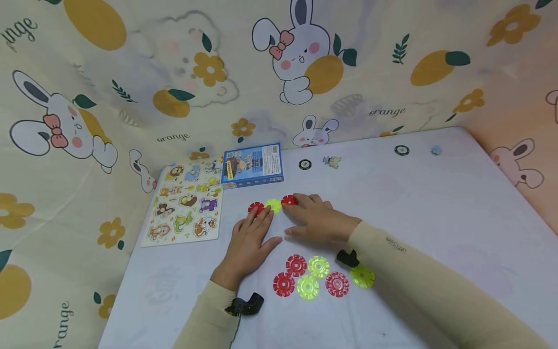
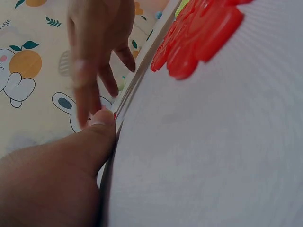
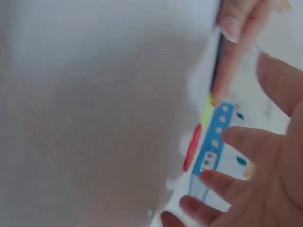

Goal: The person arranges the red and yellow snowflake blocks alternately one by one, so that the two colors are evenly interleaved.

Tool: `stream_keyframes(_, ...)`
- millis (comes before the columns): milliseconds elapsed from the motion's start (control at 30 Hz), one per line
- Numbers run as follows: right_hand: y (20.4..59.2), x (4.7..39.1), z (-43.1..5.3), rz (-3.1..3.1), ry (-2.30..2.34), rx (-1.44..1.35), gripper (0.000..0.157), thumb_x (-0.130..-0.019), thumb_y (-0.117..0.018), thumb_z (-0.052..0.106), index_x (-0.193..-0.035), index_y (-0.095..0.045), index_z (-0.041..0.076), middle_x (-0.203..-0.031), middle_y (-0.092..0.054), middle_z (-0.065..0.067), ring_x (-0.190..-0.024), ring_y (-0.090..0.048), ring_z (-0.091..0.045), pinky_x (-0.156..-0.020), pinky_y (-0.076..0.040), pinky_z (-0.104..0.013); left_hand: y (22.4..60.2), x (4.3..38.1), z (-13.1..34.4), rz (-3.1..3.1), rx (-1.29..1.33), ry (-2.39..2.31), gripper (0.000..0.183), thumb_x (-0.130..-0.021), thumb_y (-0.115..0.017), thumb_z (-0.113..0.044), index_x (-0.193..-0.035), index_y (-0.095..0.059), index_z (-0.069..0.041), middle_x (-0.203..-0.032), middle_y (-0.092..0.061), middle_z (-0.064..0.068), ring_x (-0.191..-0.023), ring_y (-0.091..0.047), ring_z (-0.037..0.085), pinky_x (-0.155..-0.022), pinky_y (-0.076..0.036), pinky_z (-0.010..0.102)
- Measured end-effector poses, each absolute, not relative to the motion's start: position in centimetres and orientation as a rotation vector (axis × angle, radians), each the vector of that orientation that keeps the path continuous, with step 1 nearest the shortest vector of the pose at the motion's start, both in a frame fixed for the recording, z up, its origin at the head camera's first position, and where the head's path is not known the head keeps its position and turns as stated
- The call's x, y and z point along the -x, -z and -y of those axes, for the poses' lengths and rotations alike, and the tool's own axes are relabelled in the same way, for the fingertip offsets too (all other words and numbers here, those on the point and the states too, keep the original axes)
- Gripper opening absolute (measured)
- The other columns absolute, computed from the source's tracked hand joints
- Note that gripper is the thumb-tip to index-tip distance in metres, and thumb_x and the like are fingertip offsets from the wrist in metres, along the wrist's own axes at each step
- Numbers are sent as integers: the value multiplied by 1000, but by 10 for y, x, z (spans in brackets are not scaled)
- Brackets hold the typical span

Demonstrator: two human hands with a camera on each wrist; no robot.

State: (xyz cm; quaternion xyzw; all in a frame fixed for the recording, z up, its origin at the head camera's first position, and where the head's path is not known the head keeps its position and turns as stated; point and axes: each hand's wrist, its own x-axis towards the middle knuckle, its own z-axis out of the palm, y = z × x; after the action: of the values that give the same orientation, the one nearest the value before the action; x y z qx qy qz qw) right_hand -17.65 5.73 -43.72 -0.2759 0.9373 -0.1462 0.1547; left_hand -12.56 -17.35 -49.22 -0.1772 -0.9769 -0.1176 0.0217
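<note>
Three notched plastic discs lie in a row on the table: a red disc (image 1: 255, 207), a yellow-green disc (image 1: 273, 204) and another red disc (image 1: 288, 199). My left hand (image 1: 248, 245) lies flat, fingertips at the left red disc and the yellow-green one. Just over the right red disc, my right hand (image 1: 317, 222) reaches with fingers spread. In the right wrist view, the fingers of my right hand (image 3: 265, 165) are extended with nothing held. Nearer me lies a loose group of red discs (image 1: 284, 284) and yellow-green discs (image 1: 307, 287).
A blue box (image 1: 253, 167) stands behind the row. Left of it lies an animal puzzle board (image 1: 185, 208). Farther back are two black round pieces (image 1: 305, 165), a small colourful figure (image 1: 333, 161) and a small blue piece (image 1: 436, 150). Patterned cloth (image 1: 209, 116) hangs behind the table.
</note>
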Motion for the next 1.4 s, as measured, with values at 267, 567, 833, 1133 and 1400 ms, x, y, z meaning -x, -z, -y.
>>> stream_keyframes(267, 427, 165, -112, -2427, 1207, 716, 57, -92, -54, 54, -144, -39, 38, -146, -39, 4, -129, -39, -22, -98, -38, -54, 494, 125, 173, 3025, 546, 390, 75, -91, -41, -65, -152, -29, -23, -157, -19, -9, -144, -7, 22, -109, -14, 51)
stream_keyframes(567, 452, 130, -194, -2231, 1511, 614, 48, -101, -48, 25, -147, -35, 29, -140, -47, -4, -124, -48, -26, -93, -44, -42, 494, 126, 173, 3014, 544, 374, 75, -91, -39, -66, -152, -29, -23, -157, -20, -8, -144, -6, 21, -109, -14, 50)
stream_keyframes(833, 465, 103, -224, -2454, 1213, 602, 59, -84, -73, 41, -137, -51, 29, -127, -50, 10, -117, -45, -11, -93, -39, -25, 494, 125, 172, 3013, 542, 382, 75, -91, -41, -65, -152, -29, -23, -156, -21, -8, -144, -7, 22, -109, -14, 50)
stream_keyframes(1133, 460, 102, -207, -2557, 1058, 661, 37, -79, -80, 27, -110, -60, 24, -106, -54, 8, -101, -46, -16, -87, -44, -36, 497, 125, 172, 3028, 527, 381, 76, -90, -40, -66, -152, -27, -25, -157, -19, -10, -144, -5, 21, -110, -12, 49)
stream_keyframes(1400, 459, 132, -198, -2550, 1172, 415, 27, -89, -71, 25, -114, -61, 30, -102, -60, 5, -90, -52, -20, -74, -48, -33, 497, 126, 173, 3019, 534, 380, 76, -91, -39, -66, -152, -27, -24, -157, -19, -9, -144, -5, 21, -110, -12, 49)
